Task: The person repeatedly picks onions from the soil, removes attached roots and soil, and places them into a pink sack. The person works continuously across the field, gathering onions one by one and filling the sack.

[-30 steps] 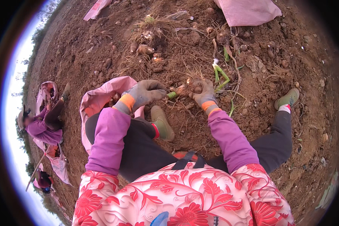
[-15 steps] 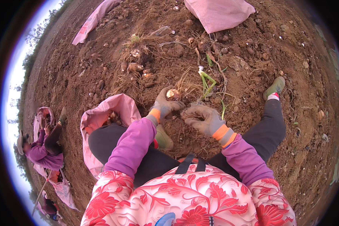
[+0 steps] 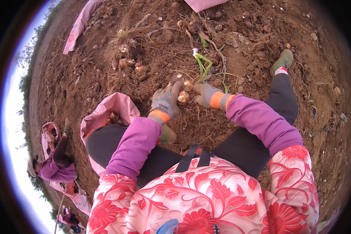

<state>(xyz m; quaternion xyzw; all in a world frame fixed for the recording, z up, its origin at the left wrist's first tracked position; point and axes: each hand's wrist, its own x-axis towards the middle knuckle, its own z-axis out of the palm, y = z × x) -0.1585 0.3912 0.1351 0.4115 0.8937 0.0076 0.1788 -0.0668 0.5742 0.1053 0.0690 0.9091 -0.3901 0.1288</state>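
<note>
Between my hands sits a clump of brown taro corms [image 3: 183, 96] with pale cut ends and thin roots, low over the soil. My left hand [image 3: 165, 102], in a grey glove with an orange cuff, curls its fingers over the clump's left side. From the right, my right hand [image 3: 205, 96], gloved alike, grips the other side, its fingertips partly hidden behind the corms. A green-stemmed shoot [image 3: 202, 64] lies just beyond my right hand. More loose corms [image 3: 126, 63] with dry roots rest on the ground farther off to the left.
An open pink sack [image 3: 119, 104] holding corms stands by my left knee. Other pink sacks [image 3: 80, 27] lie at the far side. At the far left a person in purple [image 3: 57, 169] sits beside sacks. My boot [image 3: 284, 60] rests on lumpy brown soil at right.
My right hand has moved up and closed against the clump. My left hand has shifted over its left side, and several corms now show between the hands. The view has shifted slightly.
</note>
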